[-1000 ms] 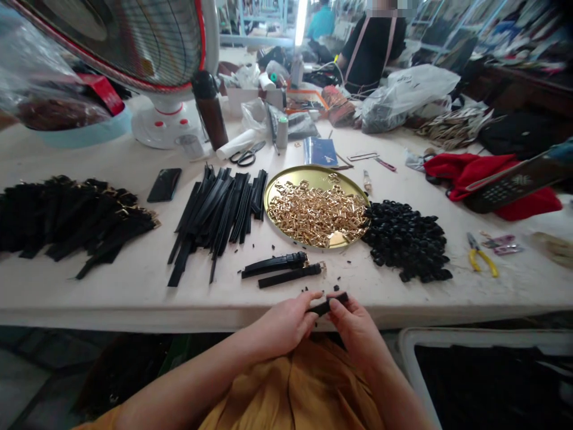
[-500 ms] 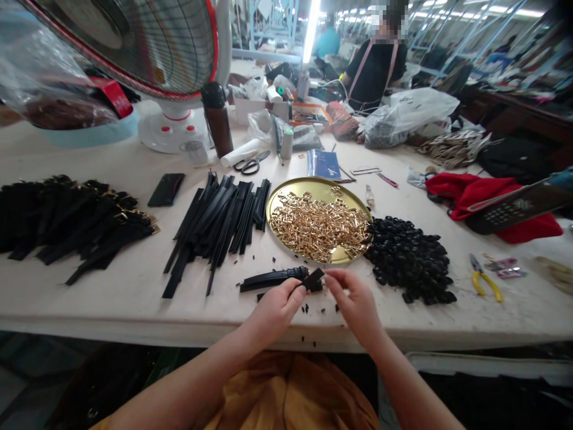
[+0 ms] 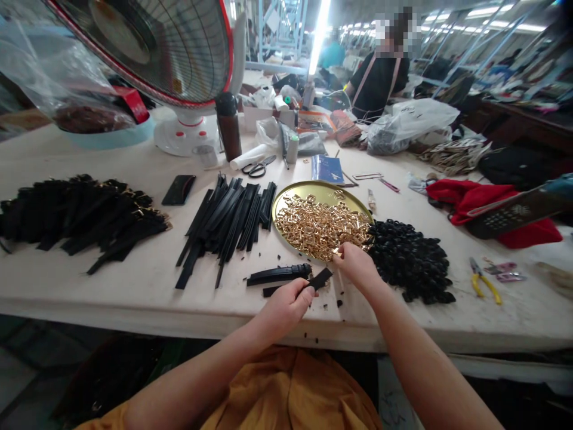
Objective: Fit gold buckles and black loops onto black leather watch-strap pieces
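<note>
A short black strap [image 3: 321, 278] is pinched in my left hand [image 3: 292, 301], its free end pointing up to the right. My right hand [image 3: 356, 266] reaches to the near rim of a round gold tray [image 3: 298, 190]. Its fingers are drawn together at the edge of a heap of small gold metal buckles [image 3: 320, 224]; whatever lies between the fingertips is too small to make out. Just left of my left hand, a finished-looking black strap with a buckle [image 3: 277, 275] lies on the table, and another strap [image 3: 271, 291] is partly hidden by that hand.
Long black strips [image 3: 228, 221] lie left of the tray, small black loops [image 3: 409, 260] right of it. Buckled straps [image 3: 85, 215] are heaped far left, near a phone [image 3: 179, 190]. Pliers [image 3: 483, 280], scissors [image 3: 258, 167], a bottle [image 3: 229, 128] and a fan [image 3: 179, 60] surround the work. A person [image 3: 378, 80] stands beyond.
My right hand has left the end of the strap and moved up to the buckles on the tray. The left hand still holds the strap. The whole view has shifted slightly.
</note>
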`<move>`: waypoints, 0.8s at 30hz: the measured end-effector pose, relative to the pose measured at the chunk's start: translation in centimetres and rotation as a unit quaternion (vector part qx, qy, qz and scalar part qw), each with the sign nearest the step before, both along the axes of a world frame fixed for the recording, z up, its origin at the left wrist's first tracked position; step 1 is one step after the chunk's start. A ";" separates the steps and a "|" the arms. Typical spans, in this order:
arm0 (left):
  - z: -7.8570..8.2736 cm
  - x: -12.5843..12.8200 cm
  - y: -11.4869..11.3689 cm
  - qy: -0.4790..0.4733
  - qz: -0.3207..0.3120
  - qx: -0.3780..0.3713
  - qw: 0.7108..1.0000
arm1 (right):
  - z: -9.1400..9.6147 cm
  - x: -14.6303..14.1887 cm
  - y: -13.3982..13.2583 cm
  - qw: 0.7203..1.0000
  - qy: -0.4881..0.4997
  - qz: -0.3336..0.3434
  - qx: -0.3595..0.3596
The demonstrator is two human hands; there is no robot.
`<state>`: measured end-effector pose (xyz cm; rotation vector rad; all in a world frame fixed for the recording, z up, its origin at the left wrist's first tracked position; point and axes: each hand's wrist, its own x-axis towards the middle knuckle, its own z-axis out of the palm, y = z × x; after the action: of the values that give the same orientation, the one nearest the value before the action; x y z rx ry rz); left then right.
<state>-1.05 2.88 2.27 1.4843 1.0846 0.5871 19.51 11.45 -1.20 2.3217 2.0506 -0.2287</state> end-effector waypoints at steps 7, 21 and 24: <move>0.2 0.0 -1.3 0.005 -0.020 0.002 1.000 | 0.3 0.0 1.1 0.998 0.028 0.010 -0.047; -0.2 -0.1 -1.2 -0.085 0.035 -0.054 0.994 | 2.0 0.4 -2.7 0.956 0.289 0.011 0.048; -0.2 0.7 -0.7 -0.114 0.044 -0.080 0.989 | 2.1 -1.3 -6.2 0.831 0.554 -0.005 0.037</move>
<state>-0.33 2.21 2.05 1.2035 0.9968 0.6984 18.22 5.24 0.93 2.4755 2.3634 -1.9110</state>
